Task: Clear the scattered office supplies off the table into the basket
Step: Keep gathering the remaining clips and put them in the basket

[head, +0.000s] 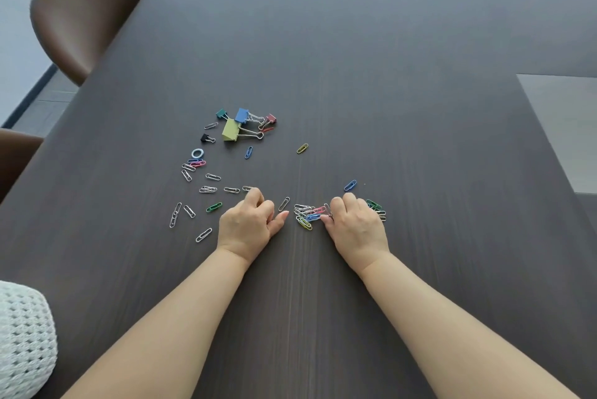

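Dark table (pixel 355 43), paper-clip pile (pixel 307 214) between left hand (pixel 248 227) and right hand (pixel 355 224)

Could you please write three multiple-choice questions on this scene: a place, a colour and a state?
1. Where do the binder clips lie? A beyond the left hand; B by the right elbow; C on a chair.
2. What colour is the largest binder clip? A black; B yellow-green; C red.
3. The right hand has its fingers: A straight, flat; B out of view; C curled over the pile of paper clips.
Answers: A, they sit farther up the table than that hand; B, its body is yellow-green; C, its knuckles bend above the clips.
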### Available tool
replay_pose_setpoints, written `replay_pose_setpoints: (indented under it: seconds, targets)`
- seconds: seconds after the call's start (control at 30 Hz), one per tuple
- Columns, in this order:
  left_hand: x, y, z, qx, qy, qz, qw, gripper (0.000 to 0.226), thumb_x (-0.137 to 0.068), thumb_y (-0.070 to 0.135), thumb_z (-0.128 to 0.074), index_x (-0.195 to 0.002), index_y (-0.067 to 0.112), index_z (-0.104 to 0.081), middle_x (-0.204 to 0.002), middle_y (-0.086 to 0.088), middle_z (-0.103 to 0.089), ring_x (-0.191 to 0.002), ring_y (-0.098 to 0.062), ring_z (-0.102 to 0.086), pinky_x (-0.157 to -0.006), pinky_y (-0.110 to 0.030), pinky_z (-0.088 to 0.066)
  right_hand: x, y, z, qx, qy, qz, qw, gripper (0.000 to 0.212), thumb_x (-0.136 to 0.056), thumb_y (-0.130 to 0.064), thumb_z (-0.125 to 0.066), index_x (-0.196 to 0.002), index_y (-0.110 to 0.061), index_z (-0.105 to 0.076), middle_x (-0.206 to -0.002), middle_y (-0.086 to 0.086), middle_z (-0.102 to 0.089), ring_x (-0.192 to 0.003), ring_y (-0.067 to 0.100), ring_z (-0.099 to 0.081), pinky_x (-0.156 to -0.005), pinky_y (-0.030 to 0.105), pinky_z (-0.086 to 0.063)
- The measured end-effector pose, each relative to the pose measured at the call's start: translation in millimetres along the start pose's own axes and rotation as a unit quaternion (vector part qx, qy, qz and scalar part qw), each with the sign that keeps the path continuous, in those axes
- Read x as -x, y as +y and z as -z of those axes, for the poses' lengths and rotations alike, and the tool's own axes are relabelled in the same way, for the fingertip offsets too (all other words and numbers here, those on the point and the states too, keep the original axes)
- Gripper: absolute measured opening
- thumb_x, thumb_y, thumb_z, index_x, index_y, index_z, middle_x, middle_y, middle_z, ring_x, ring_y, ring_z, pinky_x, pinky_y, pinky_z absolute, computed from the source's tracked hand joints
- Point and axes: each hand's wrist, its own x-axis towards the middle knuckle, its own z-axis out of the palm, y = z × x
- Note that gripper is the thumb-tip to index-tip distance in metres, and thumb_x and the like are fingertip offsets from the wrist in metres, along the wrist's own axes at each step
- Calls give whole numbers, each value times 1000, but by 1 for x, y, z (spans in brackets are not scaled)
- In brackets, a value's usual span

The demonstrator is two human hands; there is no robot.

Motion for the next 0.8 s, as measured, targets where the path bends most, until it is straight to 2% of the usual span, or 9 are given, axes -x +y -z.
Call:
replay_pose_setpoints:
  seconds: [0.1, 0.17, 0.23, 0.3, 0.37, 0.43, 0.57, 0.67, 0.8]
  targets:
    - [0, 0, -1, -14, 12, -11, 1000, 45, -80, 46, -44, -48, 13, -45, -58, -3, -49, -38, -21, -46, -40, -18, -25, 1, -1, 4, 3, -40, -11, 999, 50, -59, -34, -80, -74, -13, -37, -64, 8, -53, -47, 23, -50, -38, 25, -38]
    - [-1, 1, -2, -29, 21, -17, 999, 45, -80, 45, -43, -47, 14, -45, -50, -2, -46, -37, -21, -47, -40, -18, -23, 2, -3, 5, 10, -77, -22, 997, 48, -51, -34, -86, -67, -12, -47, -61, 7, -52, -44, 22, -50, -36, 24, -36]
    - [-1, 1, -1, -34, 35, -14, 999, 47, -82, 44, -41, -45, 14, -45, -46, -2, -44, -35, -23, -46, -39, -17, -23, 1, -6, 11, 22, -113, -23, 993, 44, -51, -36, -87, -63, -11, -52, -60, 6, -52, -45, 21, -51, -36, 23, -35]
    - [3, 2, 1, -24, 46, -8, 999, 55, -91, 42, -33, -45, 14, -45, -45, -3, -43, -33, -25, -46, -37, -17, -26, 1, -6, 22, 31, -147, -15, 988, 33, -74, -36, -73, -78, -9, -55, -76, 8, -57, -61, 24, -58, -46, 27, -38]
    - [14, 4, 4, -2, 47, 9, 999, 66, -97, 44, -18, -46, 13, -45, -45, -3, -44, -33, -26, -46, -35, -19, -27, 4, -3, 29, 7, -214, -41, 976, 29, -97, -35, -38, -102, -8, -46, -104, 9, -54, -90, 28, -58, -62, 32, -36]
    - [28, 4, 12, 22, 42, 32, 998, 68, -97, 47, -12, -48, 14, -44, -45, -2, -45, -35, -25, -47, -34, -21, -29, 12, -3, 40, -44, -239, -77, 967, 27, -99, -35, -25, -99, -12, -38, -111, 8, -51, -98, 28, -55, -67, 32, -33]
    - [46, -1, 57, 58, 67, 71, 993, 56, -94, 42, -25, -49, 12, -41, -44, -2, -43, -36, -26, -43, -36, -23, -26, 17, -18, 75, -92, -221, -114, 964, 22, -100, -34, -25, -88, -15, -27, -101, 7, -50, -90, 29, -52, -66, 30, -30]
    - [48, -11, 104, 64, 95, 63, 991, 48, -89, 36, -31, -50, 12, -43, -45, -2, -46, -38, -27, -44, -38, -21, -25, 13, -46, 102, -124, -57, -67, 988, 25, -98, -30, -36, -80, -12, -36, -77, 10, -46, -63, 30, -46, -56, 32, -27]
    - [59, -36, 171, 15, 123, 43, 991, 44, -87, 34, -36, -48, 14, -39, -43, -1, -43, -36, -25, -39, -40, -13, -9, 1, -105, 134, -164, -13, -11, 986, 29, -93, -27, -42, -74, -5, -44, -68, 15, -49, -52, 30, -40, -51, 31, -26]
